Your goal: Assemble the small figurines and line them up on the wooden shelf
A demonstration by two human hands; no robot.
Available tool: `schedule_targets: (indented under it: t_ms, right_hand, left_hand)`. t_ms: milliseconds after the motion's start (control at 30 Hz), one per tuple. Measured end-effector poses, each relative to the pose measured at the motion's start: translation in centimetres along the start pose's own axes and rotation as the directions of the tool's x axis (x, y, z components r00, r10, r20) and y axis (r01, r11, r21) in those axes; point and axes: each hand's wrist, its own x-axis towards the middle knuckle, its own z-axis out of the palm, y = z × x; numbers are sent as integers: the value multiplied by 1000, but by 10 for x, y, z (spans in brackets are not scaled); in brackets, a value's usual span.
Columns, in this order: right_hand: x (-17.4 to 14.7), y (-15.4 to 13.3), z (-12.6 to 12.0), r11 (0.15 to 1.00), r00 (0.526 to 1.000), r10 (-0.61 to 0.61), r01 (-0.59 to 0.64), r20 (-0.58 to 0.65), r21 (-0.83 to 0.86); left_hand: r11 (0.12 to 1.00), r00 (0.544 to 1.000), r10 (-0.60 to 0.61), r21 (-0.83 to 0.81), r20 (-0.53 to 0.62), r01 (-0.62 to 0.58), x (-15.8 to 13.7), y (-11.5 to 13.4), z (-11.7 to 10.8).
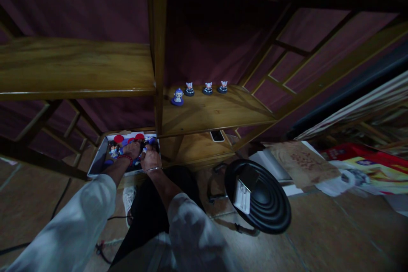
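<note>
1. Both my hands are down inside a shallow white box (97, 159), low in front of me, among the small figurines (114, 151). Those pieces lie directly beneath and around my fingers, with more to the left of my left hand.
2. The box's long axis seems to run left to right across my reach, so my forearms enter over its near side.
3. My left hand (132, 149), wearing the red bracelet, is near the box's middle, fingers bent downward. I cannot tell whether they grip anything.
4. My right hand (150, 159), wearing the silver bangle, is just beside it, toward the box's right end. Its fingers are curled near a white-and-blue piece, but I cannot tell if they are closed on it.
5. Beyond and to the right of my hands, past the upright post (158, 51), the shelf (216, 112) carries four standing figures: a purple-based figure (177, 97) and three dark-based figures (208, 89).
6. My right hand is nearer that shelf; the purple-based figure is the closest of the four to it.
</note>
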Motion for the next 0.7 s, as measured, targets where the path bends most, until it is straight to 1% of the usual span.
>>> schedule_targets:
  t_ms: [100, 167, 367, 567, 633, 700]
  right_hand:
    - [1, 0, 1, 1000, 1000, 6, -6, -7, -1]
    - [1, 0, 2, 1000, 1000, 5, -5, -16, 0]
    - [0, 0, 1, 1000, 1000, 1, -1, -7, -20]
    - [-1, -1, -1, 1000, 1000, 2, -2, -10, -22]
    - [-1, -2, -1, 1000, 1000, 4, -4, -9, -14]
    - [-1, -3, -2, 1000, 1000, 1, -1, -8, -11]
  left_hand:
    - [999, 1000, -29, 33, 4, 29, 0, 0, 1]
    - [999, 1000, -25, 46, -13, 26, -1, 1, 0]
    - [999, 993, 21, 42, -117, -16, -10, 4, -8]
    - [994, 969, 109, 57, -223, -98, -11, -4, -3]
    - [992, 965, 126, 55, -228, -117, -13, -5, 0]
    - [992, 970, 124, 59, -208, -114, -15, -5, 1]
